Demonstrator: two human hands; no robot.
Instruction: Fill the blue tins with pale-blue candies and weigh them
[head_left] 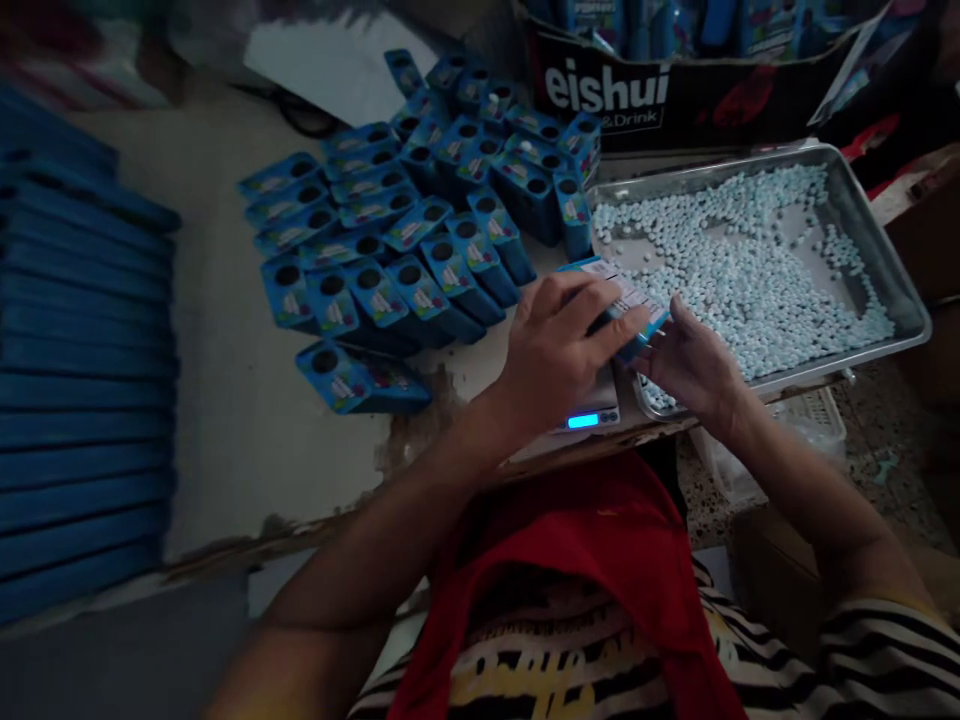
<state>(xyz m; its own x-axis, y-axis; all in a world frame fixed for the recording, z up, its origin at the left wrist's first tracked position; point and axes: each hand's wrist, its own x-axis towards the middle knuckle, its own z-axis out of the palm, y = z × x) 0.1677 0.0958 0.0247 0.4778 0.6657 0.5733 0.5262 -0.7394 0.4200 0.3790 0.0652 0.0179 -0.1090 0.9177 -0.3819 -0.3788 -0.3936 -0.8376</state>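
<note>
My left hand (566, 335) is closed around a small blue box (634, 292), gripping it from above. The box is held tilted, its printed pale side facing up and its lower end towards the right. Just at that end is my right hand (697, 360), palm up and cupped, thumb and fingers apart; whether its fingertips touch the box I cannot tell. Beneath my left hand lies a small scale (600, 400) with a lit blue display. To the right, a metal tray (892, 260) holds many small pale-blue and white pellets (750, 290).
Many blue boxes with round dark holes (409, 275) stand in rows left of my hands, one lying apart (360, 380) in front. A tall stack of blue packs (82, 400) is at far left. Behind the tray sits a black carton (600, 95) with more blue packs.
</note>
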